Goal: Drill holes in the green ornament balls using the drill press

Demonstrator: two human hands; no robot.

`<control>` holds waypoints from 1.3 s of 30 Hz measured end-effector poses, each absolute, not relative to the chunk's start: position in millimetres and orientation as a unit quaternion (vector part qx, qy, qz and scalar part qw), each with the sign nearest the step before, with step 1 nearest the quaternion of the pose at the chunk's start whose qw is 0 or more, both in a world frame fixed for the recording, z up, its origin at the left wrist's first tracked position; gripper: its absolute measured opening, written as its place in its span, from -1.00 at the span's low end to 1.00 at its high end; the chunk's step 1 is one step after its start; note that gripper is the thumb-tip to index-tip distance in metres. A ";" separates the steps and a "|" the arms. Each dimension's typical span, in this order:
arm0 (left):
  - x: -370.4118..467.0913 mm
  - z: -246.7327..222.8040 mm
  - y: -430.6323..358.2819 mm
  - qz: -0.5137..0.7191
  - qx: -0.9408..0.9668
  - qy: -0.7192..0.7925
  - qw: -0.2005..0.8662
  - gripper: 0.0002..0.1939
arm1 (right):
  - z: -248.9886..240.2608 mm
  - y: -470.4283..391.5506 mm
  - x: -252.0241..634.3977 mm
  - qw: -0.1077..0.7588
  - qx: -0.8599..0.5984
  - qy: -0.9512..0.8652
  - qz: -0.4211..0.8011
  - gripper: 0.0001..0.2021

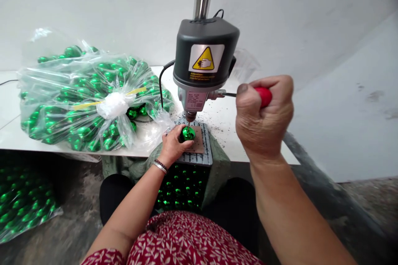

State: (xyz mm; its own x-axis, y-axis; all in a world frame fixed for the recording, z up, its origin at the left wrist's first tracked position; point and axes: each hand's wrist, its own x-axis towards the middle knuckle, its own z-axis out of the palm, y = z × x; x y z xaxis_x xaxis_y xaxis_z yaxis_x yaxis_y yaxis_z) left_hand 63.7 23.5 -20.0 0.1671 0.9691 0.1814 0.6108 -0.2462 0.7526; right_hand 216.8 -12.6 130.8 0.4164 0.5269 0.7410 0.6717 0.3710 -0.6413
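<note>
My left hand [174,144] grips a shiny green ball [188,133], which looks like a Christmas bauble, on a small brown board [198,143]. That board lies on the grey base [207,155] of a drill press [207,45]. Right above the ball is the drill bit [188,124], its tip at the ball's top; whether it has gone in I cannot tell. My right hand [264,116] is wrapped round the red knob [264,97] of the press's feed lever.
A clear plastic bag [115,105] full of green balls, tied with yellow, lies left on the white table [143,145]. Dark shavings litter the tabletop by the base. More green balls [180,186] sit below the table edge, and another bag [25,203] is at lower left.
</note>
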 end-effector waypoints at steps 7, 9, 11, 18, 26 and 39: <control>64.1 -21.0 23.0 0.320 0.723 0.555 0.260 -0.48 | 121.2 -12.7 218.0 0.619 -0.574 -0.524 -0.115 -0.82; 64.1 -22.1 23.0 0.319 0.724 0.554 0.258 -0.50 | 115.8 -13.0 217.5 0.624 -0.568 -0.521 -0.126 -0.83; 64.0 -23.8 23.1 0.321 0.726 0.553 0.255 -0.50 | 108.5 -14.4 216.5 0.629 -0.565 -0.517 -0.134 -0.84; 63.6 -26.8 22.9 0.336 0.723 0.545 0.259 -0.48 | 86.5 -16.3 212.2 0.654 -0.544 -0.504 -0.149 -0.86; 63.7 -29.9 22.6 0.348 0.712 0.541 0.282 -0.46 | 67.1 -17.9 211.9 0.654 -0.508 -0.530 -0.182 -0.89; 52.1 -23.2 17.0 0.417 0.693 0.480 0.340 -0.53 | 165.5 12.1 219.7 0.605 -0.619 -0.500 -0.006 -0.77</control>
